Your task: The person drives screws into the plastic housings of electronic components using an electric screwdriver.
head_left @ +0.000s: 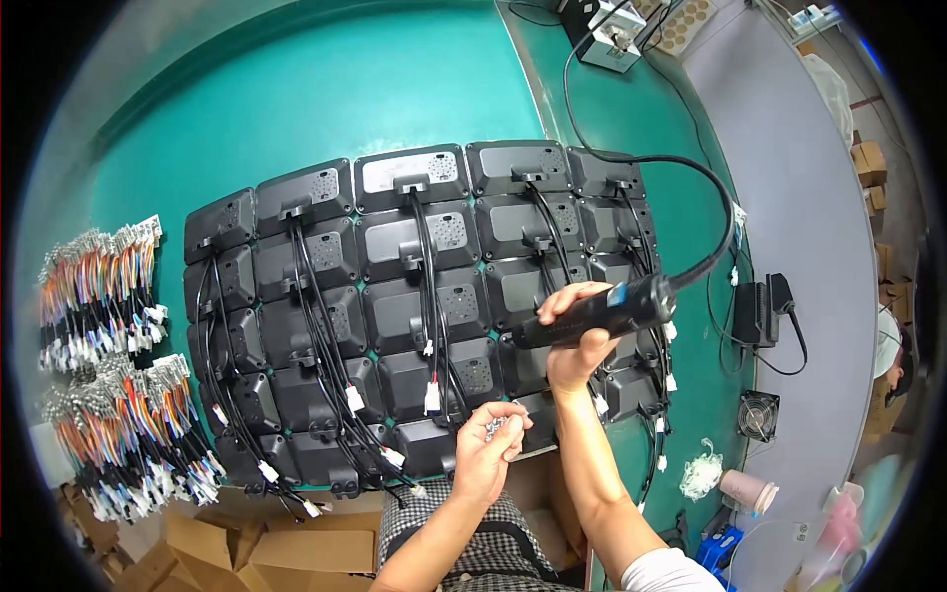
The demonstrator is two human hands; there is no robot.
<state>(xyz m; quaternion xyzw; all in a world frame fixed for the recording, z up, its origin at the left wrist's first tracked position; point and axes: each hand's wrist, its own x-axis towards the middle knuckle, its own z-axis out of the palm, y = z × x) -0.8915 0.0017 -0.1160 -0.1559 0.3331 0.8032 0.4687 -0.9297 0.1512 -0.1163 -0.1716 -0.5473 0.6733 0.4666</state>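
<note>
My right hand (582, 355) is wrapped round a black electric screwdriver (631, 304), held tilted above the right part of the grid. Its thick cable leaves the rear end, and its tip is hard to make out over the dark parts. Lower and to the left, my left hand (485, 449) is closed with small silvery screws (496, 426) showing between thumb and fingers. Under both hands lie rows of black plastic housings (417, 296), set edge to edge. From their brackets run black cables (426, 266) ending in white connectors (432, 397).
Two heaps of coloured wire harnesses (104, 286) sit at the left edge. A power adapter (755, 314), a small fan (758, 414), a pink cup (750, 490) and a tangle of white strands (701, 476) line the right side. Cardboard boxes (311, 548) stand below the green table (326, 89).
</note>
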